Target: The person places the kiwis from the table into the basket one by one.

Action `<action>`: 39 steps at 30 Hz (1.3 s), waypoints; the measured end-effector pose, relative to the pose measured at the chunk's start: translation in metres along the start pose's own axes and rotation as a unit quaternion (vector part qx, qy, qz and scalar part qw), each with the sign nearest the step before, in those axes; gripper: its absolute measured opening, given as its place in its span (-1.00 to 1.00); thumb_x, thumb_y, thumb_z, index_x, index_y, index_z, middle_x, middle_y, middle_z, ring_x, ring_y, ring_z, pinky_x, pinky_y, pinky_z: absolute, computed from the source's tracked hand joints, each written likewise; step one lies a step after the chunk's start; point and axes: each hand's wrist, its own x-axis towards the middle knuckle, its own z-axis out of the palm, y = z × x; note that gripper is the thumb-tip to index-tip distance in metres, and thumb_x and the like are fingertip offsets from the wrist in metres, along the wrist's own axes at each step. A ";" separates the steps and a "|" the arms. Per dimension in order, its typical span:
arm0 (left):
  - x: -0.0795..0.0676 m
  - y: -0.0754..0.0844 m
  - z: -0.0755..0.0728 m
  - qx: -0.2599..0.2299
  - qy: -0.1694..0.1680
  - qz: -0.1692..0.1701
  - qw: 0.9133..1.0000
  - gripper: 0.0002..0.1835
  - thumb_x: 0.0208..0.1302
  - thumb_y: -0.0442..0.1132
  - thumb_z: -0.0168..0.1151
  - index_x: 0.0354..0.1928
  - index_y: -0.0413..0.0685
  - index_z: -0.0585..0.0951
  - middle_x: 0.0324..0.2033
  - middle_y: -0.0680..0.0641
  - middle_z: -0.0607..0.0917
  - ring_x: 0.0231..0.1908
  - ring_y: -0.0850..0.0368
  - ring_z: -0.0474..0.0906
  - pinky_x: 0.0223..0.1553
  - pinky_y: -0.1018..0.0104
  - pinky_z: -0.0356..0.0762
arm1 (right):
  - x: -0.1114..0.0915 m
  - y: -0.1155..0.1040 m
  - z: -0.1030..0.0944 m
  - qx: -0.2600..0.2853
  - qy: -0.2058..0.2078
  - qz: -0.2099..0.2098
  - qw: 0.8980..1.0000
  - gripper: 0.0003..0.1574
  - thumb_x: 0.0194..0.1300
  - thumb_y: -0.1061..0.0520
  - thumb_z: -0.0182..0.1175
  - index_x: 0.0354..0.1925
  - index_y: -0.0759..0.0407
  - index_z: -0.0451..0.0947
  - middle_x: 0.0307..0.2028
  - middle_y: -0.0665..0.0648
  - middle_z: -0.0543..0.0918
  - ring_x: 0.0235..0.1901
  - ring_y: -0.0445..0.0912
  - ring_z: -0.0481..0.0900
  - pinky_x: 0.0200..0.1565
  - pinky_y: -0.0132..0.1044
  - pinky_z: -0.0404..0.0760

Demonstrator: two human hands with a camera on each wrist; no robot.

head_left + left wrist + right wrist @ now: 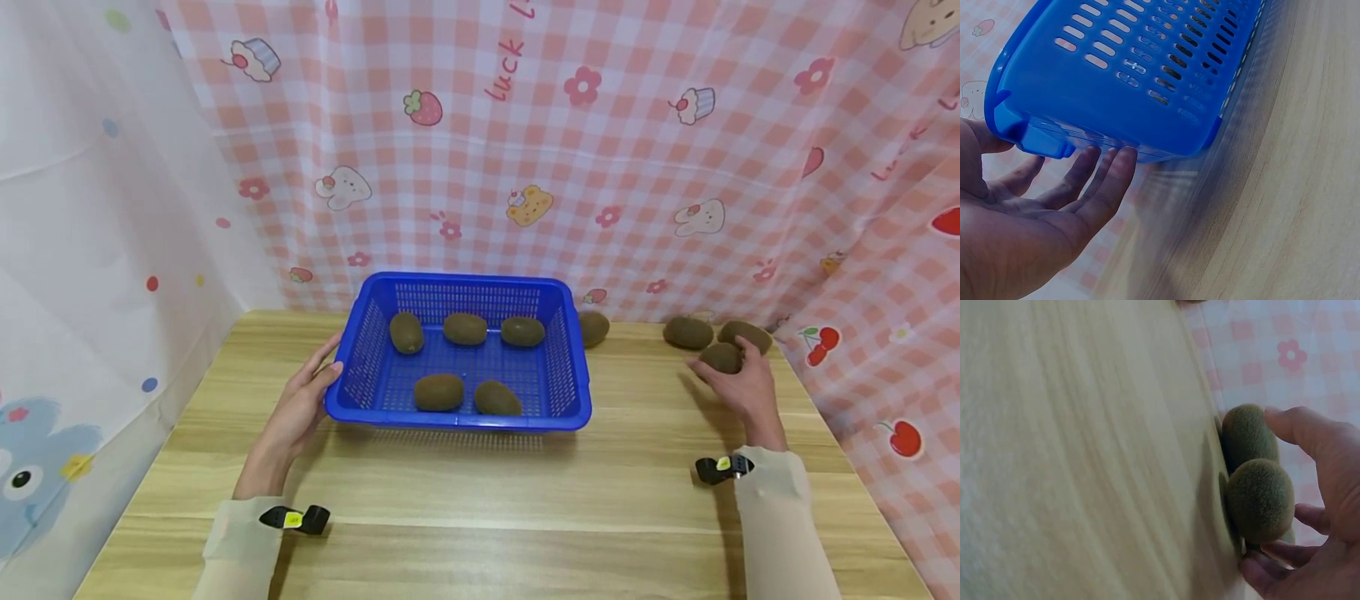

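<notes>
A blue plastic basket (pixel 457 421) with slotted walls has several brown kiwis (pixel 465 329) lying in it. My left hand (pixel 296 408) holds the basket's left end; in the left wrist view its thumb is at the rim and its fingertips touch the wall below. At the table's right, my right hand (pixel 746 387) has thumb and fingers curled around a kiwi (pixel 720 358). That kiwi (pixel 1260 500) shows in front of another kiwi (pixel 1249 437) in the right wrist view. Two more kiwis, one at left (pixel 687 332) and one partly covered by fingers (pixel 744 335), lie just behind.
A single kiwi (pixel 595 329) sits beside the basket's right wall, partly hidden by it. The wooden table (pixel 480 517) ends at a pink checked cloth (pixel 480 167) at the back. Cloth also hangs along both sides.
</notes>
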 end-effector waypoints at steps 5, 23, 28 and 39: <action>0.000 0.000 0.000 -0.004 0.000 -0.004 1.000 -0.32 0.59 0.04 0.05 0.64 0.28 0.09 0.12 0.17 0.61 -0.04 0.32 0.66 -0.08 0.40 0.68 | 0.001 0.005 0.002 -0.001 0.019 0.008 1.000 0.22 0.34 -0.16 0.32 0.60 0.37 -0.09 0.48 0.60 0.14 0.40 0.47 0.23 0.36 0.31 0.30; 0.000 -0.001 0.000 -0.011 -0.005 -0.001 1.000 -0.32 0.60 0.01 0.04 0.64 0.24 0.08 0.08 0.17 0.63 -0.07 0.31 0.67 -0.11 0.39 0.69 | -0.003 0.002 0.002 -0.004 0.034 0.025 0.999 0.14 0.31 -0.25 0.35 0.56 0.30 0.14 0.44 0.45 0.35 0.35 0.33 0.43 -0.13 -0.42 0.38; 0.000 -0.001 0.000 -0.009 -0.004 -0.002 1.000 -0.31 0.60 0.02 0.04 0.64 0.25 0.08 0.09 0.18 0.63 -0.05 0.31 0.67 -0.10 0.39 0.69 | -0.004 -0.002 0.000 0.007 0.026 0.036 0.999 0.16 0.31 -0.29 0.34 0.58 0.25 0.11 0.47 0.43 0.31 0.38 0.32 0.39 -0.09 -0.35 0.43; -0.001 0.000 0.000 -0.004 -0.004 -0.002 1.000 -0.30 0.59 0.04 0.04 0.64 0.25 0.07 0.14 0.18 0.60 -0.01 0.32 0.66 -0.07 0.39 0.68 | -0.008 -0.011 -0.003 0.029 0.018 0.025 0.999 0.21 0.27 -0.36 0.36 0.60 0.13 0.09 0.51 0.35 0.27 0.40 0.33 0.36 0.03 -0.21 0.54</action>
